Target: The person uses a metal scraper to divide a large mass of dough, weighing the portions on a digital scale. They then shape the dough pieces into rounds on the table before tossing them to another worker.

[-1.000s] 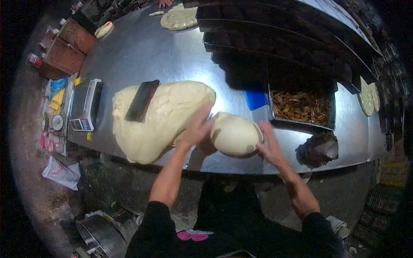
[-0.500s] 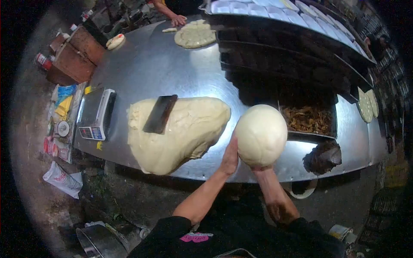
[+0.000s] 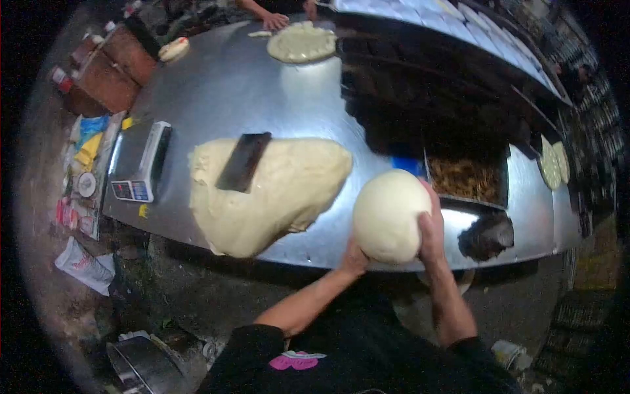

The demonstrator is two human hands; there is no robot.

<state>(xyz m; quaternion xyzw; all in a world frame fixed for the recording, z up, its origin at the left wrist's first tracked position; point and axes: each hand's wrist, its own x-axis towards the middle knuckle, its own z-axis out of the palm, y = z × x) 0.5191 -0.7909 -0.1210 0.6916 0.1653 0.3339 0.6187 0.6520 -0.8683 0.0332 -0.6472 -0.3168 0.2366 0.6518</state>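
A large smooth ball of dough point(image 3: 388, 215) is held up in front of me, over the near edge of the metal table point(image 3: 216, 72). My left hand point(image 3: 355, 256) cups it from the lower left, its fingers mostly hidden behind the ball. On the other side my right hand point(image 3: 430, 226) grips it, with the thumb pressed on the front. To the left lies a big spread-out mass of dough point(image 3: 282, 177), and a dark flat dough scraper point(image 3: 244, 163) rests on top of it.
A digital scale point(image 3: 141, 164) stands on the left. Right of the ball are a tray of brown filling point(image 3: 467, 178) and a dark lump point(image 3: 485, 236). Dark racks with white trays point(image 3: 446, 29) rise behind. Another person's hand point(image 3: 275, 21) is beside a round of dough pieces point(image 3: 302, 43).
The dough ball has turned and shifted slightly down and left. My right hand has come from beneath it to its right side; my left hand has slid lower. A blue object now shows behind.
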